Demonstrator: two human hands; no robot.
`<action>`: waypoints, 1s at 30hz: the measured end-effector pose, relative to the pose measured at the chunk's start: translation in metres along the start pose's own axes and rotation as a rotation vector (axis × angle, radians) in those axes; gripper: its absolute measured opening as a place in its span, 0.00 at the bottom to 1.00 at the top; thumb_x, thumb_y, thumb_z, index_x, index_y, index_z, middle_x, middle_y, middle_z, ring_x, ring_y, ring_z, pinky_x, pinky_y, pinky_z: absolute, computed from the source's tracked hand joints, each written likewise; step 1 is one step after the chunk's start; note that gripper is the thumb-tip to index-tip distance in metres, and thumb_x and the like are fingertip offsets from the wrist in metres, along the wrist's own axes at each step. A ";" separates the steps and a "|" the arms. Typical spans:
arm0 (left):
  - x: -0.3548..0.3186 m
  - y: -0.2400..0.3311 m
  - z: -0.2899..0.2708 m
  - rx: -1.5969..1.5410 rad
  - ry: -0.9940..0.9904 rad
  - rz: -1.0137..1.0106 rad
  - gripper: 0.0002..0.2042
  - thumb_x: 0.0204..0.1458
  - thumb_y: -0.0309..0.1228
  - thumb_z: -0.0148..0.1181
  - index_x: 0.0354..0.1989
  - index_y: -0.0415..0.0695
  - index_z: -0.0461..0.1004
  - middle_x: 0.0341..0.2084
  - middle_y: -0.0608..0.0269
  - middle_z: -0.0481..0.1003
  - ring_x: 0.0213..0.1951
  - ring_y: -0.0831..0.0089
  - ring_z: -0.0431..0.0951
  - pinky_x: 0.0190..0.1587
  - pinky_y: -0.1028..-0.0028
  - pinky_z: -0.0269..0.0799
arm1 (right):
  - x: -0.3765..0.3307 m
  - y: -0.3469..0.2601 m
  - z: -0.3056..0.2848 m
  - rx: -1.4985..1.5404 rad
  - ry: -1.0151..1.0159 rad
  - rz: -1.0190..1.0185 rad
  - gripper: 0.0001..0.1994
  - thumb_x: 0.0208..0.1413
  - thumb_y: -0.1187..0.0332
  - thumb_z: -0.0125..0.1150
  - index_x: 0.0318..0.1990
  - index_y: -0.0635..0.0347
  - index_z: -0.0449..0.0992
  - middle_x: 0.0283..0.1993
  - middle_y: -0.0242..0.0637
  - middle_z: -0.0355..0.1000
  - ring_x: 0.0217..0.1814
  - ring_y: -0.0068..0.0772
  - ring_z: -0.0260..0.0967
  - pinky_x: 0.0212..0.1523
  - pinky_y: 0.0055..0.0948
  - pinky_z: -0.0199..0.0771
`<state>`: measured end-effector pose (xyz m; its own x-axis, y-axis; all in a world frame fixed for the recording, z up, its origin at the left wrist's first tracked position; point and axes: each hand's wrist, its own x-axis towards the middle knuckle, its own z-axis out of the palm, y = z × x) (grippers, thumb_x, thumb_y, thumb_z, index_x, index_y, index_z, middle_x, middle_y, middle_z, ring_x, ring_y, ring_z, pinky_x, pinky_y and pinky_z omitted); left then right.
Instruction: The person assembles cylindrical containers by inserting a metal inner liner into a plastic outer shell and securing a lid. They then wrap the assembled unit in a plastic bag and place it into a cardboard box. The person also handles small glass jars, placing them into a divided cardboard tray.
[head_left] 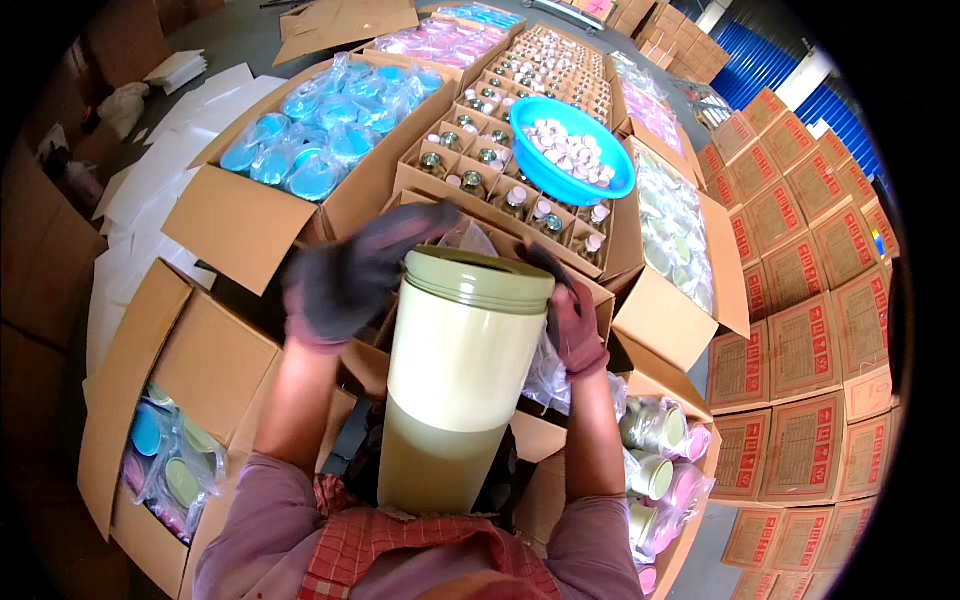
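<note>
A tall canister [462, 350], cream above and olive-green below with a green ringed lid [480, 277], stands upright close to my chest, between my forearms. My right hand [575, 325], in a dark glove with a reddish cuff, is closed at the right side of the lid, its fingertips partly hidden behind the rim. At the upper left of the lid, my gloved left hand [350, 275] is blurred, with its fingers pointing toward the far edge. Clear plastic [468, 238] shows just behind the lid; I cannot make out whether the left fingers grip it.
Ahead, a divided carton [440, 180] holds glass bottles, with a blue basin [622, 180] of small pale caps on top. Open cartons of bagged blue lids [330, 125] and green lids [670, 225] flank it. Bagged canisters [655, 475] lie lower right; stacked boxes [800, 340] line the right.
</note>
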<state>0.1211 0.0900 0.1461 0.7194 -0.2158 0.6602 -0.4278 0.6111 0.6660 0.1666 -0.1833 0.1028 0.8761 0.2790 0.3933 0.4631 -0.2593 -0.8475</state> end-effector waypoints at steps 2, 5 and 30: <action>-0.008 0.018 -0.014 -0.194 -0.139 0.126 0.42 0.46 0.63 0.46 0.60 0.38 0.54 0.61 0.45 0.51 0.62 0.50 0.53 0.63 0.56 0.45 | -0.011 0.032 -0.001 0.115 0.068 0.245 0.29 0.53 0.50 0.56 0.52 0.67 0.66 0.39 0.39 0.73 0.42 0.28 0.69 0.45 0.26 0.66; -0.012 0.006 -0.028 0.117 0.153 0.025 0.43 0.37 0.49 0.62 0.59 0.33 0.55 0.58 0.48 0.59 0.58 0.56 0.61 0.61 0.60 0.50 | 0.022 -0.053 0.044 0.559 -0.095 -0.067 0.35 0.54 0.42 0.46 0.57 0.68 0.62 0.55 0.40 0.65 0.59 0.30 0.58 0.61 0.29 0.53; 0.022 0.076 -0.046 1.504 0.080 -0.497 0.21 0.33 0.31 0.62 0.38 0.35 0.71 0.28 0.53 0.75 0.33 0.64 0.76 0.39 0.72 0.69 | 0.082 0.139 0.260 -0.757 -0.364 -0.018 0.27 0.45 0.56 0.59 0.55 0.48 0.65 0.44 0.47 0.68 0.44 0.47 0.68 0.41 0.40 0.69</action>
<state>0.1292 0.1668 0.1950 0.9517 -0.0874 0.2942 -0.2443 -0.7960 0.5538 0.2679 0.0436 -0.0755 0.8299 0.5361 0.1546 0.5552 -0.7662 -0.3236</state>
